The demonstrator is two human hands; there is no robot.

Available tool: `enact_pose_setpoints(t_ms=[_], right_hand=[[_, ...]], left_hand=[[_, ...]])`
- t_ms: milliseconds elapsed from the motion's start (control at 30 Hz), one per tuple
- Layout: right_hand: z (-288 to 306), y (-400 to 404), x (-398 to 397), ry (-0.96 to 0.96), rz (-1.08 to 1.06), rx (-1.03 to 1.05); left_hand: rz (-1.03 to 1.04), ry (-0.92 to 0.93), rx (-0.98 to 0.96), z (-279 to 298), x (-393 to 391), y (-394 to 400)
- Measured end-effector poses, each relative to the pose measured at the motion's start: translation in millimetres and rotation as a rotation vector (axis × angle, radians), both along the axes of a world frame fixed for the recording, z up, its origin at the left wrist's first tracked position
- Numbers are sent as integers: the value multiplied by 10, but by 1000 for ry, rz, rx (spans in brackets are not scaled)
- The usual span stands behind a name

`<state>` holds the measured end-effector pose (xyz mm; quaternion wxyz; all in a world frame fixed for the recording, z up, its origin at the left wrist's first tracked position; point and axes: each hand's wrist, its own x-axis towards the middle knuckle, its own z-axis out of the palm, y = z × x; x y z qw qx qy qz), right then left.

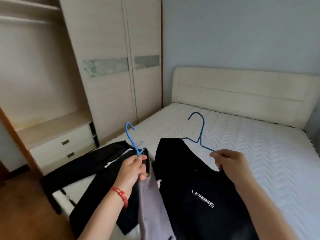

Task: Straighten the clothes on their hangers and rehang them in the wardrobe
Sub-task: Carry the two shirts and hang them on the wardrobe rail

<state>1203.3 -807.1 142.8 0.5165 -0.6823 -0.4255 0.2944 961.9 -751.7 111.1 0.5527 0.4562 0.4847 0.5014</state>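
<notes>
My left hand (132, 168) grips a light blue wire hanger (130, 135) by its neck, with a grey garment (150, 205) hanging below it. My right hand (228, 161) pinches the right shoulder of a darker blue hanger (200, 134) that carries a black T-shirt (195, 187) with white lettering; the shirt sits crooked on it. Both garments hang over the bed's near corner. More black clothing with a white stripe (83, 170) lies on the bed to the left. The open wardrobe section (34, 66) is at the far left.
A bed with a white quilted mattress (242, 144) and cream headboard (242, 94) fills the right side. Closed sliding wardrobe doors (121, 84) stand behind. A low drawer unit (64, 148) sits under the open section. Wooden floor (26, 213) at the lower left.
</notes>
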Motion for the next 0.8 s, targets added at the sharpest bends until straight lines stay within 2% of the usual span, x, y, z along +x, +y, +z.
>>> enact_pose_setpoints(t_ms=[267,400,533,800], right_hand=[[297,280,-1639,196,259,-19],[385,528,-2287,241,378,-6],[544,861,-2875,363,476,-36],[864,1642,-4085,476,690,139]], left_hand=[[139,8,36,403,-1680,-135],[248,-53,60,573,-2383,-125],[376,-64,104,776,-2953,-64],[582,-20,127,1092,-4160,334]])
